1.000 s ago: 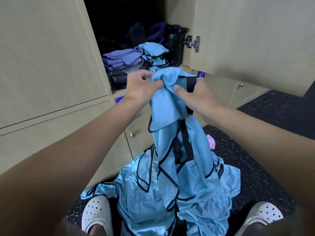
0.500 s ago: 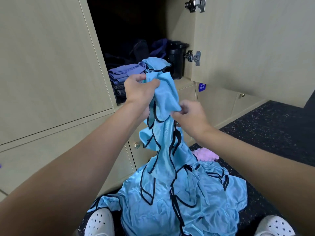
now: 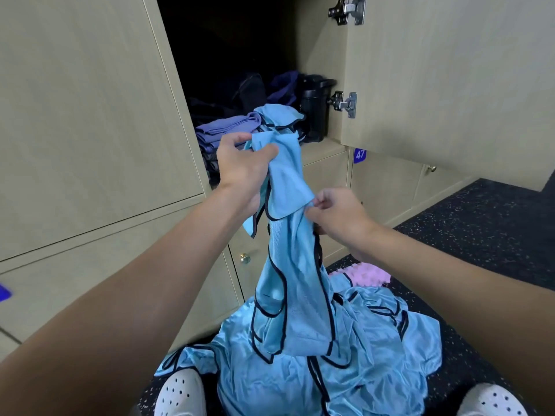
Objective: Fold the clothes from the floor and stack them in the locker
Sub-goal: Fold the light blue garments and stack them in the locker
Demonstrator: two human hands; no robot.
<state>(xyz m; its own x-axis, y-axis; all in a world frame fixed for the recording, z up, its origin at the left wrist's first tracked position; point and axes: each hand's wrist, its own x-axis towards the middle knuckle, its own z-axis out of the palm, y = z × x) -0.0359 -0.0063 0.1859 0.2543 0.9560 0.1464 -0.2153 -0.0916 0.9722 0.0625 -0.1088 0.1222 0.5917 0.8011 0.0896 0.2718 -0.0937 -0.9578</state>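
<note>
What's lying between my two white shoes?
A heap of light blue clothes with dark trim, spread between the left shoe and right shoe, in the head view.

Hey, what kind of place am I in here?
Likely a gym or sports changing room: rows of wooden lockers, one with a 47 tag, speckled rubber flooring, and blue sports bibs heaped on it.

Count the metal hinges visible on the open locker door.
2. The upper hinge is at the frame's top edge; the lower hinge is beside the black container in the locker. Others may lie out of view.
</note>
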